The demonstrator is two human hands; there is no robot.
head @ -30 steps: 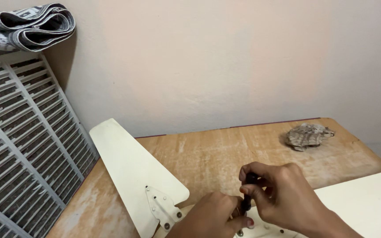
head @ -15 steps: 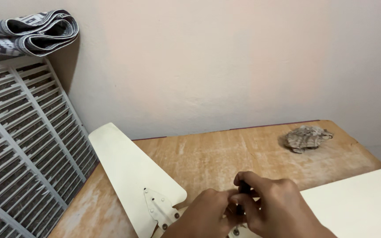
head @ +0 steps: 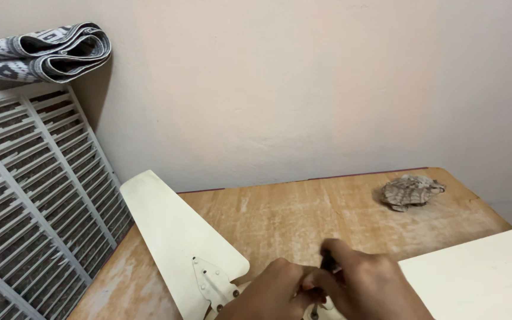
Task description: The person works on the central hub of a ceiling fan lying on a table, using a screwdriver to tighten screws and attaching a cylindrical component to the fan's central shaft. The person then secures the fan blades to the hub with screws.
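Wooden table (head: 303, 213): both hands (head: 327, 290) seemingly grip a dark tool (head: 328, 262) between them.

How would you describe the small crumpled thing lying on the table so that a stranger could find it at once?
Start at the worn wooden table against the pale wall and look to its far right corner. There lies a crumpled brownish-grey rag, alone on bare wood. Unlike the smooth cream fan blades nearer the hands, it is small, wrinkled and mottled.

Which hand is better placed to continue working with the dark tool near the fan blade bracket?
Probably the right hand: it is closed on the dark tool. The left hand lies nearer the metal bracket on the cream fan blade.
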